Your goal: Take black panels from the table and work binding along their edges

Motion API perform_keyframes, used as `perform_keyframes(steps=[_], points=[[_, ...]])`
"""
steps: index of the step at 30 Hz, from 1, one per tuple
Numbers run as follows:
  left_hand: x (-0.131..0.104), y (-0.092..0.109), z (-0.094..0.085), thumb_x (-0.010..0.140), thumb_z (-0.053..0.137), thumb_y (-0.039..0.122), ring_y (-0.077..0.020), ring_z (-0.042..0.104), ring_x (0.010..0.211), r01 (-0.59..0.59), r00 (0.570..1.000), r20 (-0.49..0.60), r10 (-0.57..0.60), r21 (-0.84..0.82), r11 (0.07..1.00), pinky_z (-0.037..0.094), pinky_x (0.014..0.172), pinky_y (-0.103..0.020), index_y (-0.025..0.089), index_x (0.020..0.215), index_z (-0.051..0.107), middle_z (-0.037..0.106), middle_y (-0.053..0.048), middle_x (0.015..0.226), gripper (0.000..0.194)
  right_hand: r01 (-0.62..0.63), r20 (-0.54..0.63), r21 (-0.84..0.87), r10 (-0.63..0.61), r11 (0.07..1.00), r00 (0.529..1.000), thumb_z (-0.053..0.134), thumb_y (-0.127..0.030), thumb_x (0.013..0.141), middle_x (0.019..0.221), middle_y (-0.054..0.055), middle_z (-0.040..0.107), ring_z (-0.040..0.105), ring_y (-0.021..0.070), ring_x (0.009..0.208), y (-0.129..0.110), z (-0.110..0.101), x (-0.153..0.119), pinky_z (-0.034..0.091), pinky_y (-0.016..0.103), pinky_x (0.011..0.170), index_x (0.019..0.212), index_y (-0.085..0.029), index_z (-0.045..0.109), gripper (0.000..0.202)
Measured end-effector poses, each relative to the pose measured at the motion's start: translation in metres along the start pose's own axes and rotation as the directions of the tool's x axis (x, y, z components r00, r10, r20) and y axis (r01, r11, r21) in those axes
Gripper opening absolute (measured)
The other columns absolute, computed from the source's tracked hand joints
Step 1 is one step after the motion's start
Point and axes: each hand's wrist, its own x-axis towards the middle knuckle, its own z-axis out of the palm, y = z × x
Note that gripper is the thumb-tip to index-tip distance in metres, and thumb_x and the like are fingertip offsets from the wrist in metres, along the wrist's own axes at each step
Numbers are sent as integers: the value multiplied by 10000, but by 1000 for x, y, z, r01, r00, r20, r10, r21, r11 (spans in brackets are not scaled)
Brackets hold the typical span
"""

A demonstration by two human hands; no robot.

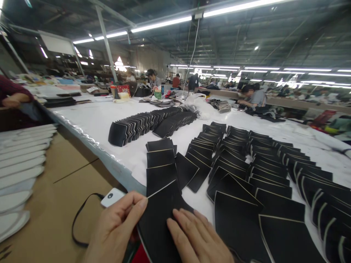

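Note:
A black leather-like panel [161, 215] with a pale edge lies at the near end of a row of overlapping panels. My left hand [117, 223] pinches its upper left corner between thumb and forefinger. Flat on the same panel rests my right hand [197, 237], fingers stretched out. Beyond it, more black panels [160, 159] overlap up the white table, and one panel [186, 168] lies askew beside them. To the right run several further rows of overlapping black panels [237, 212]. The lower part of the held panel is partly hidden by my right hand.
The white table [90, 113] has a plastic-wrapped left edge. Long black stacks [137, 126] and a clear plastic bag [199, 104] lie farther back. At left are pale sole-shaped pieces [20, 171] on brown board, a white device [112, 197] with a black strap, and a person's arm [13, 96].

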Motion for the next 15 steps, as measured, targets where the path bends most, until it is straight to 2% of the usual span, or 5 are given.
perform_keyframes(steps=[2,4,7,11,15], points=[[12,9,0,843,504,610,-102,417,524,-82,995,-58,77,-94,992,375,470,-190,187,690,547,443,43,568,453,20,29,55,-21,998,999,462,-182,919,1056,98,727,688,245,924,18,-14,30,546,341,782,1211,-226,620,335],[28,10,0,887,391,617,-140,516,599,-174,978,-134,158,-121,977,450,541,-232,188,813,590,558,6,660,479,-89,35,110,86,990,996,441,-181,918,967,90,721,667,230,816,44,-26,64,516,342,696,1100,-218,665,290],[58,-10,2,847,427,641,-229,608,809,-201,926,-289,243,168,965,519,706,-350,180,1116,584,651,-74,946,557,-288,-93,359,341,888,935,604,-273,861,856,23,681,607,203,761,99,-26,120,455,358,742,1001,-243,662,154],[93,-66,13,804,559,563,-334,510,1167,-179,846,-320,427,583,792,461,946,-506,180,1397,390,555,-123,1255,726,-239,-38,897,605,371,796,764,-219,653,746,-69,578,546,140,724,180,13,191,444,293,741,892,-240,565,312],[113,-113,29,834,571,454,-312,553,1106,-237,792,-272,547,688,686,472,940,-481,193,1435,324,584,-113,1211,700,-306,68,908,619,287,783,781,-227,652,724,-60,579,550,136,682,234,74,247,463,282,674,856,-198,540,316]])
